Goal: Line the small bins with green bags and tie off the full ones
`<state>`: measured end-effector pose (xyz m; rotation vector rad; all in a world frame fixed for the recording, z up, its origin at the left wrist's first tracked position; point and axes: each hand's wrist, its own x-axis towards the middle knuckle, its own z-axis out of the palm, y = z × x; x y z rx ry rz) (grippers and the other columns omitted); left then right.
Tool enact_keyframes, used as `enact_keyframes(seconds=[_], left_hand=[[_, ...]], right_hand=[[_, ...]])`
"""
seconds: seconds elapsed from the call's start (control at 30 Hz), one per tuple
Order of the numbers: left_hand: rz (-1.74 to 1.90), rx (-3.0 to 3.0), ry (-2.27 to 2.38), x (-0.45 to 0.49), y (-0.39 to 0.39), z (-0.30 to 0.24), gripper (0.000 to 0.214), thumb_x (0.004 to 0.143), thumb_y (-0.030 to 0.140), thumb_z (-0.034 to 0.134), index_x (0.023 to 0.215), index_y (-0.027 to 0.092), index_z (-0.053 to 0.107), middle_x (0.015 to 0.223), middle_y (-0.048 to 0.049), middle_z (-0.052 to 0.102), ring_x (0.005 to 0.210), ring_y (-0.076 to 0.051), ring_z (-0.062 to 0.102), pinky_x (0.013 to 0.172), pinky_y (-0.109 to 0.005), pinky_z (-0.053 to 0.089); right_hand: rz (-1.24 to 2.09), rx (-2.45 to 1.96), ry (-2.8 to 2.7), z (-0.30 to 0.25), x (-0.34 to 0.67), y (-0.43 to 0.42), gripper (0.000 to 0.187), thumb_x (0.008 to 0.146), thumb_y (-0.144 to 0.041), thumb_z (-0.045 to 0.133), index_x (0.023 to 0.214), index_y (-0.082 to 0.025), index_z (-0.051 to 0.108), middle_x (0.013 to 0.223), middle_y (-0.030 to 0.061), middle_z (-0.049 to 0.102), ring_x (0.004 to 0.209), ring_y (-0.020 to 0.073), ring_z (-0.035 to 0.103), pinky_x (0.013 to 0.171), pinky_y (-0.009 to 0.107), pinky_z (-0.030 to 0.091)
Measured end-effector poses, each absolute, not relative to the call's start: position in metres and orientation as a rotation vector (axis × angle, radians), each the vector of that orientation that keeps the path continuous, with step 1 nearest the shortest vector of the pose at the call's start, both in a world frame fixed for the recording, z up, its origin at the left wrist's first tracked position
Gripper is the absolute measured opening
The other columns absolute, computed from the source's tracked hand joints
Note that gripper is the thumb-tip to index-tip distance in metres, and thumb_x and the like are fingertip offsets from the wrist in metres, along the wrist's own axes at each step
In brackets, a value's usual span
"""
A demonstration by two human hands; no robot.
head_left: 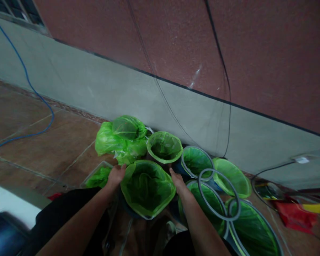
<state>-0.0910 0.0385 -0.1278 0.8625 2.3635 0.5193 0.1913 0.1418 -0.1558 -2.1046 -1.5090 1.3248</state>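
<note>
A round trash bin (148, 188) lined with a green plastic bag stands in front of me, the bag folded out over its rim. My left hand (117, 176) grips the bin's left edge, fingers closed at the rim. On the opposite edge, my right hand (177, 180) holds the rim, its fingers partly hidden. Right behind is a smaller lined bin (164, 147). A heap of green plastic bags (121, 137) lies beyond my left hand, and a clear container (98, 175) with green plastic in it is beside that hand.
More lined bins stand on the right, including one by the wall (232, 177). A loose grey ring (202, 188) rests across two of them. A blue hose (26, 73) crosses the left floor. Red cloth-like material (296, 215) lies far right. A white box (13, 202) is at lower left.
</note>
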Motion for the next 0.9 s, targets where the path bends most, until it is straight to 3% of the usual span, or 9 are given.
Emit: enact_keyframes(seconds=[0.13,0.33,0.5,0.63,0.77,0.9], left_hand=[[0.508,0.877,2.233,-0.084,0.047,-0.144,0.037,0.092,0.034,0.049,0.065,0.017,0.068,0.07,-0.0094,0.071,0.084,-0.024,0.071,0.071,-0.029,0.051],[0.53,0.836,2.173,-0.078,0.05,-0.154,0.021,0.082,0.022,0.057,0.071,0.014,0.072,0.067,-0.006,0.071,0.071,-0.019,0.07,0.059,-0.023,0.046],[0.607,0.857,2.286,-0.085,0.054,-0.147,0.025,0.086,0.018,0.051,0.091,0.014,0.076,0.085,-0.0094,0.076,0.083,-0.02,0.071,0.067,-0.024,0.048],[0.655,0.885,2.405,-0.088,0.051,-0.136,0.033,0.089,0.017,0.044,0.107,0.017,0.072,0.1,-0.0108,0.076,0.092,-0.023,0.071,0.074,-0.027,0.049],[0.653,0.888,2.517,-0.088,0.045,-0.13,0.033,0.09,0.017,0.043,0.108,0.015,0.07,0.104,-0.0135,0.075,0.095,-0.026,0.07,0.079,-0.031,0.049],[0.637,0.855,2.572,-0.089,0.044,-0.129,0.033,0.092,0.018,0.04,0.112,0.013,0.067,0.102,-0.0152,0.075,0.094,-0.028,0.071,0.079,-0.033,0.05]], right_hand=[[1.379,-2.081,-1.587,-0.176,0.176,0.139,0.048,0.089,-0.053,0.052,0.071,-0.012,0.07,0.078,0.0135,0.073,0.076,0.022,0.071,0.057,0.025,0.047],[1.096,-2.06,-1.883,-0.182,0.172,0.137,0.033,0.083,-0.033,0.06,0.054,-0.017,0.066,0.061,0.0078,0.07,0.066,0.0198,0.068,0.052,0.024,0.038],[0.852,-2.063,-1.923,-0.175,0.168,0.143,0.023,0.08,-0.014,0.051,0.07,-0.017,0.071,0.08,0.011,0.074,0.079,0.0222,0.069,0.063,0.026,0.042],[0.672,-1.955,-1.847,-0.172,0.166,0.146,0.027,0.083,-0.014,0.042,0.086,-0.016,0.069,0.082,0.0082,0.072,0.077,0.0199,0.066,0.068,0.027,0.044],[0.564,-1.714,-1.72,-0.173,0.176,0.145,0.023,0.083,-0.022,0.039,0.08,-0.018,0.062,0.067,0.0023,0.063,0.063,0.0181,0.058,0.065,0.028,0.042],[0.571,-1.642,-1.548,-0.167,0.192,0.149,0.025,0.084,-0.033,0.04,0.076,-0.019,0.059,0.072,0.0054,0.064,0.069,0.0202,0.057,0.07,0.031,0.045]])
